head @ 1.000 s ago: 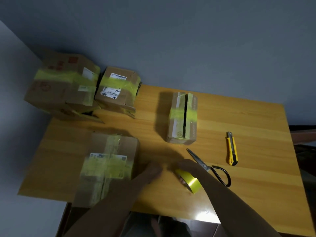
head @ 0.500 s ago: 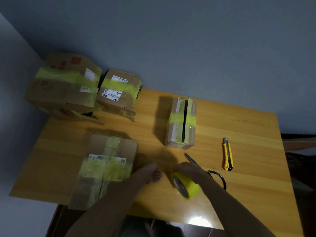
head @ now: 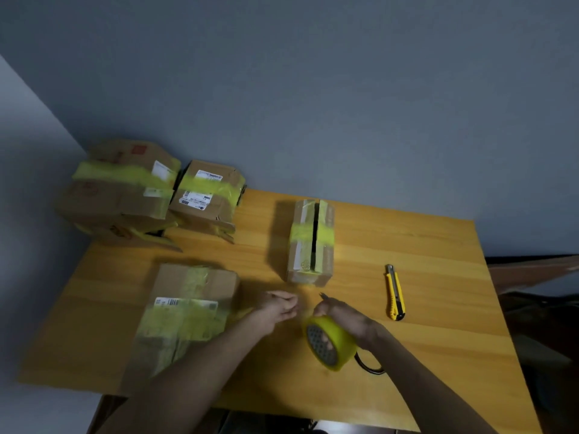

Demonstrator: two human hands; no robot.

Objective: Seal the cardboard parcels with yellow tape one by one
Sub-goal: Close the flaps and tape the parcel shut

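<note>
Parcels banded in yellow tape sit on the table [head: 438, 339]: a large parcel [head: 125, 189] and a smaller parcel [head: 206, 195] at the far left corner, and a third parcel [head: 188, 308] by the near left edge. The left hand [head: 277, 308] reaches in beside it with fingers curled; whether it pinches anything I cannot tell. Mid-table stands a narrow parcel [head: 310, 242], its top seam gaping. The right hand [head: 344, 317], forearm angled in from the near edge, grips the yellow tape roll [head: 332, 343]. A utility knife [head: 395, 292] lies toward the right edge.
</note>
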